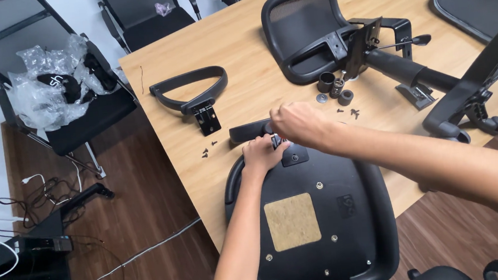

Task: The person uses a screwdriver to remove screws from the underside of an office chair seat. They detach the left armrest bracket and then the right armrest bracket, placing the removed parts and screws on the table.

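Closest to me lies the upturned chair seat point(322, 223), its black underside facing up with a square tan patch in the middle, its far edge resting on the wooden table point(236, 57). Far left, off the table, a black chair point(88, 115) carries a heap of crumpled clear plastic wrap point(45, 79), and cables trail over the dark wood floor point(147, 209) below it. On the table's left part a loose curved armrest point(190, 91) lies with its bracket pointing toward me, and a few small dark screws point(208, 148) sit just beside it. My left hand point(262, 154) presses on the seat's far edge, fingers curled around the bracket of a second armrest point(251, 130) that touches the seat there. My right hand point(298, 123) comes across from the right, fingers pinched narrow over the same bracket; whatever they grip is hidden, so I cannot tell what it is. Farther right, black cylindrical bushings point(333, 84) and more screws lie near a mesh backrest point(305, 27) joined to a tilt mechanism point(372, 36). Another chair frame point(473, 96) leans at the right edge.
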